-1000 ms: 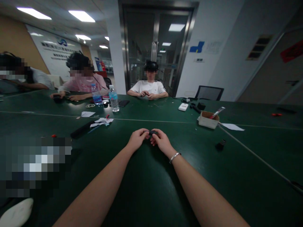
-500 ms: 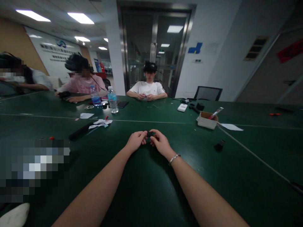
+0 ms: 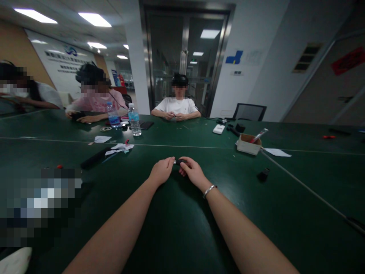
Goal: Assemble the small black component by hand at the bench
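A small black object [image 3: 179, 161] with a light, metal-looking end is between my hands above the green table [image 3: 182, 213]. My right hand [image 3: 193, 170] is closed on its dark part, fingertips around it. At its light end is my left hand [image 3: 162, 170], with the thumb and fingers pressed together; whether they pinch something small there is hidden. A silver bracelet [image 3: 210, 191] circles my right wrist.
A cardboard box [image 3: 249, 144] holding a marker and a black item [image 3: 263, 174] lie to the right. Bottles [image 3: 134, 120], crumpled paper [image 3: 119, 148] and a dark long object [image 3: 95, 158] are at the left. Three people sit across the table.
My left hand has shifted slightly left, away from the black object, and its light end now shows. The black object stays in my right hand.
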A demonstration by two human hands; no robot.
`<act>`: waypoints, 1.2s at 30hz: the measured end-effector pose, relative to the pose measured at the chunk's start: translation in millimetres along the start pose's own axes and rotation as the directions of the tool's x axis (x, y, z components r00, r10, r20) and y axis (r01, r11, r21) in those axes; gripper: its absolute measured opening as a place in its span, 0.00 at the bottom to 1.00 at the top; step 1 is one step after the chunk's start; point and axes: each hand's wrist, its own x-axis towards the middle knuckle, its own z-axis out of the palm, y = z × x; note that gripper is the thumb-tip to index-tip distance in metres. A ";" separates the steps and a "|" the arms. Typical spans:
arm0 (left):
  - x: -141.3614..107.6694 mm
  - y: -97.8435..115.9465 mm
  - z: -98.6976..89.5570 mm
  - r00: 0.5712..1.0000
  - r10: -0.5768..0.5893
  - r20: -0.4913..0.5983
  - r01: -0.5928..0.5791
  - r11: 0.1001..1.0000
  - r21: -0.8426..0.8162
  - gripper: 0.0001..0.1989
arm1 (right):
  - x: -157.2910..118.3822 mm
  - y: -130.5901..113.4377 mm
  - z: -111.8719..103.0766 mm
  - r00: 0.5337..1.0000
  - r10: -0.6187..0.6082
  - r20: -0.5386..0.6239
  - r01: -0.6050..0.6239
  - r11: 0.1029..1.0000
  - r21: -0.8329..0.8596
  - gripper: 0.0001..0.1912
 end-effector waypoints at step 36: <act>1.4 -6.2 5.6 0.986 0.151 -0.067 -0.165 0.905 -0.393 0.09 | 1.0 2.8 -8.5 0.998 0.059 -0.032 -0.058 0.997 0.049 0.16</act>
